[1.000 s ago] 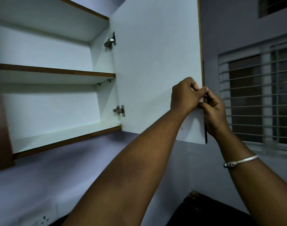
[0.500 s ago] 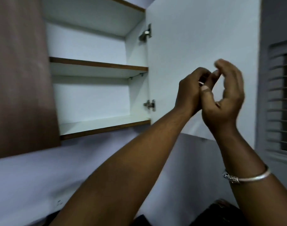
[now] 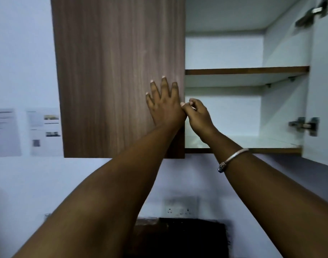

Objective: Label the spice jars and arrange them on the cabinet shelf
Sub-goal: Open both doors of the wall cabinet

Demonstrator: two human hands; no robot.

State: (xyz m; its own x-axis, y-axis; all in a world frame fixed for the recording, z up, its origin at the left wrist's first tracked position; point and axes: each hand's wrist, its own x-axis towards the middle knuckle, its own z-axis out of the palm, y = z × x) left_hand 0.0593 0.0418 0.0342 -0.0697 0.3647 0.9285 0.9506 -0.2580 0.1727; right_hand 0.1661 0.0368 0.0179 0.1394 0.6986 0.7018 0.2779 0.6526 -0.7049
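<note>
From the head camera, the left hand [image 3: 164, 103] lies flat against the closed wooden cabinet door [image 3: 118, 71], its fingers [image 3: 164, 86] spread wide and pointing upward, the palm close to the door's right edge; this grip is wide and holds nothing. Just beside it, touching at the thumb side, the right hand [image 3: 197, 116] is raised in front of the open half of the cabinet, its fingertips [image 3: 191, 104] pinched narrowly together near the door's edge; whether something small sits between them I cannot tell, since that spot is too small and blurred. A silver bangle [image 3: 232, 159] circles the right wrist. Behind the right hand, the open compartment shows a white interior with a middle shelf [image 3: 247, 70] edged in brown and a bottom shelf [image 3: 261, 150] with the same brown edge. No spice jars or labels can be made out on either cabinet shelf or elsewhere in view. At the far right, the open white door [image 3: 323, 90] stands swung outward, carrying a metal hinge [image 3: 304, 125] low down and another hinge [image 3: 312, 13] near the top. On the pale wall [image 3: 25, 53] to the left of the cabinet hang two printed sheets of paper [image 3: 25, 131], their text blurred. Below the arms, a wall socket [image 3: 180, 207] sits above a dark surface [image 3: 180, 237] whose details are unclear.
</note>
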